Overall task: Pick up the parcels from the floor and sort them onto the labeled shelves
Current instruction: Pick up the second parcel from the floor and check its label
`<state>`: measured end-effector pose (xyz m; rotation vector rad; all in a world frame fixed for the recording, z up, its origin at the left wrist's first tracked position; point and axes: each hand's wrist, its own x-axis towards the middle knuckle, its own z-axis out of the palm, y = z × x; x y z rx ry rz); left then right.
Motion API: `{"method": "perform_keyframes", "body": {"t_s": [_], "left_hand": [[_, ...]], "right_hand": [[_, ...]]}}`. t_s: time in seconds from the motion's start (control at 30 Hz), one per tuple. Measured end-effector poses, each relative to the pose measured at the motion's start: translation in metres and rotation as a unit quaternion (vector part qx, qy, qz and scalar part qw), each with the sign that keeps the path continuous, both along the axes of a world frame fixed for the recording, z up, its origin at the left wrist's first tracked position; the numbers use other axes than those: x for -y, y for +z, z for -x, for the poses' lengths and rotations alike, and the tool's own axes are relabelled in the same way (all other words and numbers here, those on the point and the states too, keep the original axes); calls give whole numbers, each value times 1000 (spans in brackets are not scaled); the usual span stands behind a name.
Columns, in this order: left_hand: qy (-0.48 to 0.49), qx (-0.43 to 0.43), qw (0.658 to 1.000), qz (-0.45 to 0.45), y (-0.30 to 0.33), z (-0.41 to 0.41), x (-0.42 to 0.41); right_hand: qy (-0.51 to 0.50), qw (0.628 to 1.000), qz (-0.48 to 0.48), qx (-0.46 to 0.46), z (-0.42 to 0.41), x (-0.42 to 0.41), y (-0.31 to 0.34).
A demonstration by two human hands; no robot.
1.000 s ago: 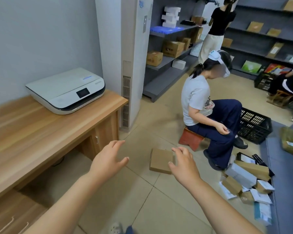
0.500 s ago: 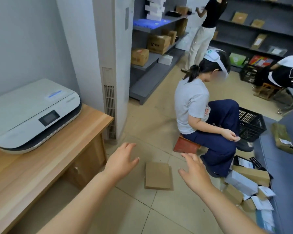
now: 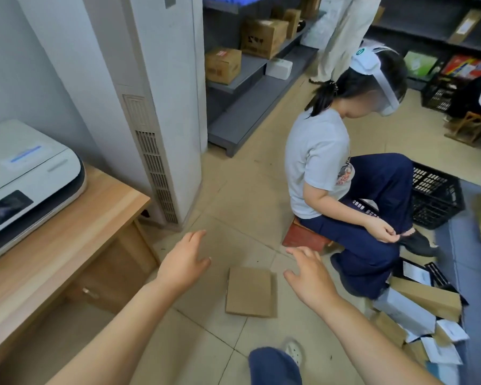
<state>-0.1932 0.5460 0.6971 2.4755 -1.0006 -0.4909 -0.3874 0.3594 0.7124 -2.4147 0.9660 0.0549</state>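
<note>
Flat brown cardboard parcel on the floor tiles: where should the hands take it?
By its two long side edges, from above: the flat brown cardboard parcel lies flat and alone, with the left hand and right hand open either side.

floor [image 3: 233, 207]: tiled | flat cardboard parcel [image 3: 251, 292] | parcel heap [image 3: 422, 315] right | black crate [image 3: 433, 201]

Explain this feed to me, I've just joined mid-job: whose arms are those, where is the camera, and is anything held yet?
There is no machine: the camera sits on a person's head, looking forward and down at their own bare arms. The left hand and right hand are open, reaching either side of a flat brown parcel lying on the tiled floor. Nothing is held. More parcels are heaped at the right, beside a seated person. A printer sits on the wooden desk.
</note>
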Motion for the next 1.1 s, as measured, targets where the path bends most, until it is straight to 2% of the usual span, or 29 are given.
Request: {"method": "perform_keyframes", "body": {"t_s": [0.27, 0.43, 0.77, 1.1], "left_hand": [[97, -66, 993, -27, -49, 25, 122], [140, -107, 984, -31, -98, 35, 169], [189, -171, 965, -53, -237, 20, 180], [195, -204, 957, -67, -447, 5, 166]], "right_hand": [[91, 994, -20, -61, -8, 142, -44], [148, 982, -37, -112, -21, 193, -91], [155, 967, -106, -170, -53, 200, -234], [102, 968, -136, -183, -69, 187, -444]]}}
